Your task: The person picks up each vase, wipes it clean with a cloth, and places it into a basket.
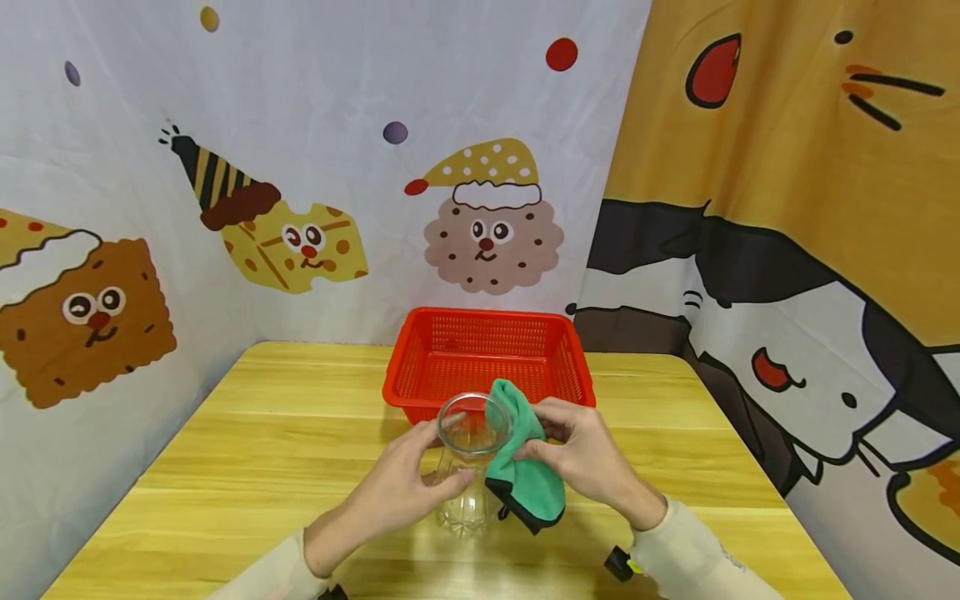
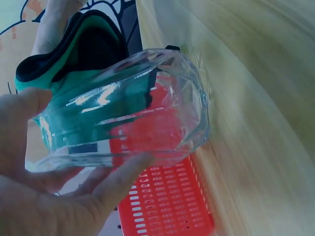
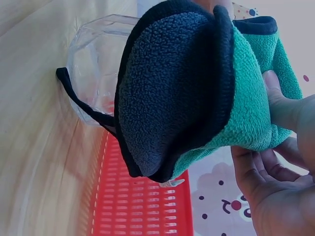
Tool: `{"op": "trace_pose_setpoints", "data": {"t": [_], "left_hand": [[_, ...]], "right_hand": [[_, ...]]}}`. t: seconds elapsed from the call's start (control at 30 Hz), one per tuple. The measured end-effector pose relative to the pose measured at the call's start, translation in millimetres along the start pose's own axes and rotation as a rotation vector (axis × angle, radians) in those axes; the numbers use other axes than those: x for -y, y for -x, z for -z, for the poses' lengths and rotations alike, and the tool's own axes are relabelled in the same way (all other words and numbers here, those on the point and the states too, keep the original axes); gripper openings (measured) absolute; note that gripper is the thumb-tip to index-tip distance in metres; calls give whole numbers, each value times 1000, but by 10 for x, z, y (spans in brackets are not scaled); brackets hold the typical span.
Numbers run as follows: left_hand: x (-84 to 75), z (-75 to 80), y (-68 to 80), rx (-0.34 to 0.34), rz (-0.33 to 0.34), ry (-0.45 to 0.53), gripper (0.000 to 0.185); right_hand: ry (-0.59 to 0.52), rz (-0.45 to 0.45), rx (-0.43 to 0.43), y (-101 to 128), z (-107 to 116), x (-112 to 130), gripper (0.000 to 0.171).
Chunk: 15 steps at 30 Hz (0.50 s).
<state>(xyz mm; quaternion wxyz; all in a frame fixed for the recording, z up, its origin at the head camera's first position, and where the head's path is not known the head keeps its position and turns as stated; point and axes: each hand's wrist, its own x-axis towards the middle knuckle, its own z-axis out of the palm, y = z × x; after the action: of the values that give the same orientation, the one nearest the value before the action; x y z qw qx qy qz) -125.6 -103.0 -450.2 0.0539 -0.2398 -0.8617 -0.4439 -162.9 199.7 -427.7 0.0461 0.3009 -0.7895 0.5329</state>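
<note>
Left hand [image 1: 397,483] curls round the glass [image 1: 468,467], held just above the table [image 1: 262,433], basket [image 1: 487,354] at 12 o'clock. Right hand [image 1: 581,458] pinches the cloth [image 1: 521,467] over its rim. Glass looks rigid, slippery, fragile; grip the faceted wall. Cloth looks soft, light.

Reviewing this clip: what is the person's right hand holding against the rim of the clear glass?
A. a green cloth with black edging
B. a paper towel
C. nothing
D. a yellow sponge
A: the right hand pinches a green cloth draped over the rim of the glass, which the left hand steadies.
</note>
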Motion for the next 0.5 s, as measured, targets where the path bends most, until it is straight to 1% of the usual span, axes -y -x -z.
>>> {"op": "trace_pose_setpoints", "data": {"t": [0.1,0.23,0.33,0.4,0.5], "left_hand": [[-25,-14,12,-25,35,-2,68],[-63,-32,26,-66,114,50,75],[-92,-45,33,-104,157,85,80],[-103,-58,36,-126,167,80,82],[-112,-84,39,-155,159,37,82]], "right_hand": [[1,2,-1,5,20,8,39],[15,2,-4,15,50,9,38],[28,1,-8,26,77,4,37],[36,3,-9,33,95,1,37],[41,1,-8,47,120,-11,37]]}}
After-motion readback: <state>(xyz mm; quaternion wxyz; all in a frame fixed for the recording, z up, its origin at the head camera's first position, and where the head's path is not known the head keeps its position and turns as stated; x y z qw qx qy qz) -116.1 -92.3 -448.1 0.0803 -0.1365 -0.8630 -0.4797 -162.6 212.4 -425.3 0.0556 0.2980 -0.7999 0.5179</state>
